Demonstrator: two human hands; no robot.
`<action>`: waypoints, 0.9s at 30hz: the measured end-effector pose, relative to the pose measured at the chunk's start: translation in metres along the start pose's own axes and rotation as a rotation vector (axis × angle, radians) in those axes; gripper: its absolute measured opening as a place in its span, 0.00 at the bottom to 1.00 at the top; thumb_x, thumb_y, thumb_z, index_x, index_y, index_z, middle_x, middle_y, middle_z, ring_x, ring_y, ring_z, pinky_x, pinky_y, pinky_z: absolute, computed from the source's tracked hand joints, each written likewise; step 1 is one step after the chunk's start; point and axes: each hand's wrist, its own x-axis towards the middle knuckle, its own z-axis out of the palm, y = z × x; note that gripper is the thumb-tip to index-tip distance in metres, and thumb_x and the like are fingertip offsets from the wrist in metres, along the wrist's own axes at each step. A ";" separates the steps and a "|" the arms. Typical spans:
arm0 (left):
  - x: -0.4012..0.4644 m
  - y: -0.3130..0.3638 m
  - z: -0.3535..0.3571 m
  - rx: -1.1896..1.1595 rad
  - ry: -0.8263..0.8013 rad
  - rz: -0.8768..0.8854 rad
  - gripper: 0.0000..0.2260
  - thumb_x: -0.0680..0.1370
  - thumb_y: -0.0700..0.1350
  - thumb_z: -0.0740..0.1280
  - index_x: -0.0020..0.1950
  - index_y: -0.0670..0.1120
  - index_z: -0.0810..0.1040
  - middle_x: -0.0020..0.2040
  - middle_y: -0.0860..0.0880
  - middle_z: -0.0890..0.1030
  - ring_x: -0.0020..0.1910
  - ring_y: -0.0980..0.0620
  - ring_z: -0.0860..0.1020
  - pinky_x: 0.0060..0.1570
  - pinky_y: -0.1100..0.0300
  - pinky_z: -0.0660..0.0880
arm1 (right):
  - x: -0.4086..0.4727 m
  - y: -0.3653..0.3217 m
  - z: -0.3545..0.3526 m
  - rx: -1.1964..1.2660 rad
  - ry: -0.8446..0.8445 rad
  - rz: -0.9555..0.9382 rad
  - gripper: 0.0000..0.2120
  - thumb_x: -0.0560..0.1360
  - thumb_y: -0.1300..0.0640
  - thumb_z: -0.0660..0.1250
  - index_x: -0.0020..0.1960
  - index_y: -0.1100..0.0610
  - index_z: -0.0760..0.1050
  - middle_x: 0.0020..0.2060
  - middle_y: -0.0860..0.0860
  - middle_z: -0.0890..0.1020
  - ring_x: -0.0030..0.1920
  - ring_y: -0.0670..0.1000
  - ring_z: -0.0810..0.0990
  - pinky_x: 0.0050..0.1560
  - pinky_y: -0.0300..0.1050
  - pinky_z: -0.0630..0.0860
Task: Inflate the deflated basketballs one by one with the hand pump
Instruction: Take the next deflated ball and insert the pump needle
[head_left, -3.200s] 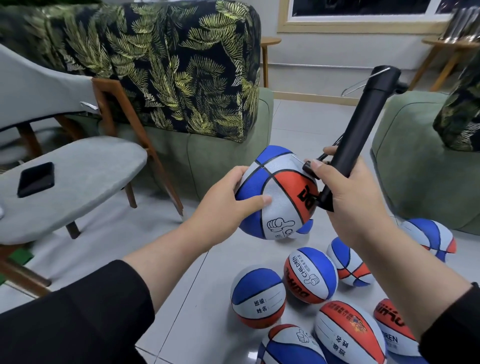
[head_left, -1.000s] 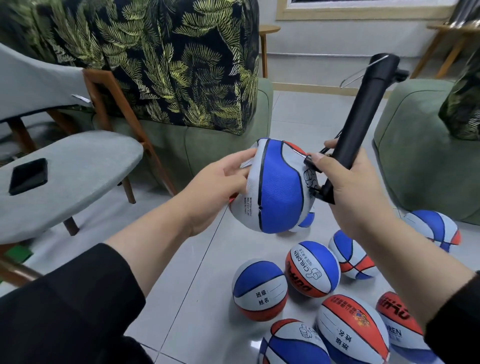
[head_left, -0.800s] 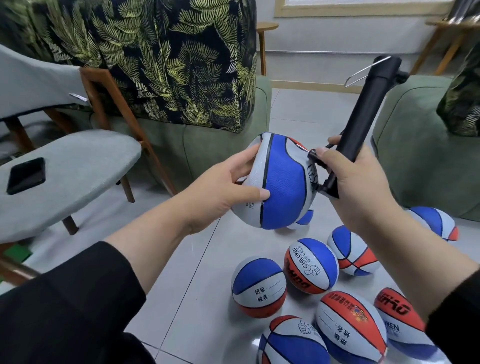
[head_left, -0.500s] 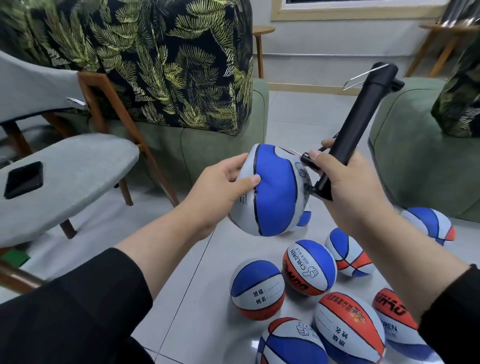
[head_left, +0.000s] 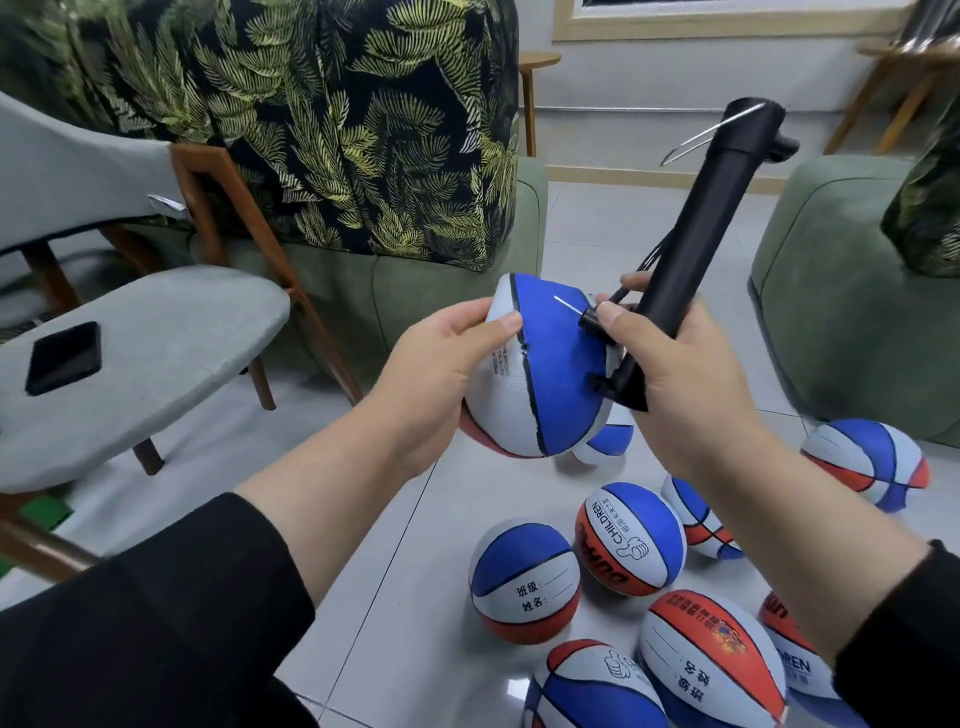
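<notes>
My left hand (head_left: 436, 364) grips a dented blue, white and red basketball (head_left: 550, 384) in the air, thumb on top beside its small valve hole (head_left: 525, 347). My right hand (head_left: 675, 379) holds the black hand pump (head_left: 701, 228) tilted up to the right. Its thumb and finger pinch the needle holder, and the thin silver needle (head_left: 567, 305) lies over the blue panel, pointing up-left, apart from the valve hole. Several round basketballs (head_left: 524, 587) lie on the floor below.
A grey wooden-legged chair (head_left: 171, 332) with a black phone (head_left: 65, 356) on its seat stands at left. Green sofas flank the space, one with a leaf-print cover (head_left: 363, 119) at the back, another (head_left: 841, 291) at right. Pale tiled floor (head_left: 395, 597) lies beneath.
The ball has been turned in my left hand so the valve hole faces up. The needle has come off the ball's right edge and now lies over the blue panel.
</notes>
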 end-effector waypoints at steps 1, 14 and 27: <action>-0.001 0.004 -0.001 0.046 -0.067 0.018 0.15 0.83 0.44 0.67 0.70 0.51 0.79 0.63 0.46 0.84 0.63 0.40 0.82 0.49 0.37 0.82 | 0.001 -0.002 -0.001 0.016 0.019 -0.001 0.11 0.79 0.56 0.70 0.60 0.48 0.74 0.47 0.47 0.79 0.51 0.46 0.83 0.40 0.46 0.80; 0.000 -0.014 0.001 0.586 0.066 0.058 0.16 0.74 0.49 0.79 0.60 0.52 0.82 0.51 0.58 0.86 0.50 0.61 0.83 0.49 0.63 0.80 | -0.001 -0.018 -0.005 -0.134 0.012 0.008 0.14 0.79 0.55 0.70 0.62 0.50 0.73 0.48 0.52 0.81 0.51 0.43 0.85 0.43 0.51 0.82; -0.004 -0.006 0.004 0.874 0.115 0.103 0.08 0.78 0.54 0.73 0.56 0.54 0.82 0.50 0.54 0.85 0.50 0.51 0.81 0.50 0.55 0.78 | -0.010 -0.026 -0.004 -0.498 -0.039 -0.112 0.11 0.78 0.55 0.71 0.56 0.46 0.73 0.38 0.45 0.76 0.40 0.46 0.78 0.40 0.62 0.81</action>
